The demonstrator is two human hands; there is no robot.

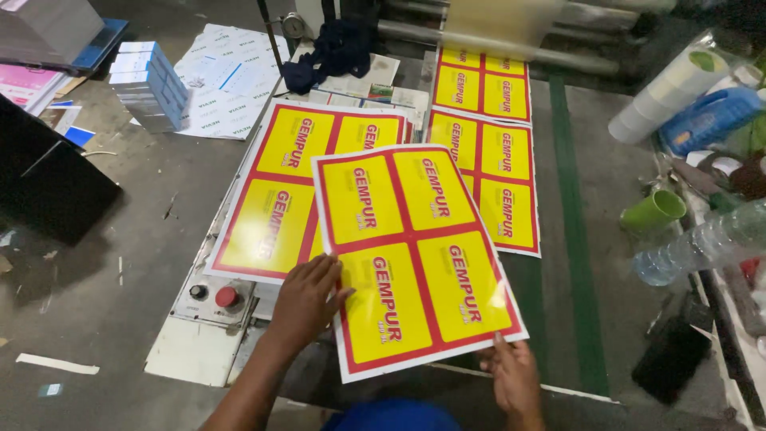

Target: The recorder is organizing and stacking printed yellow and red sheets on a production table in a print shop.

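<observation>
Below you runs the grey machine bed [574,160] with a green stripe [570,231] down its length, and at its far end a roller [495,40] lets out a run of printed sheets [483,136], each yellow with red borders. To the left of that run lies a stack of the same sheets [275,191], squared up on the bed, and beyond it a dark cloth [331,52] sits bunched near a round gauge [294,25]. You are holding one loose sheet [415,255] over the near edge of the stack, tilted so its right corner points towards you; it overlaps the stack's lower right part. Your left hand [307,299] lies flat with fingers spread on the sheet's left edge, pressing rather than clamping, thumb on the yellow panel. Your right hand [515,375] pinches the bottom right edge, fingers closed on the border. Under your left wrist is a control plate [215,299] with a red button [227,297] and a black knob [197,292]. On the right rest a stack of white cups [662,96], a green cup [654,211] on its side and a clear plastic bottle [702,239].
</observation>
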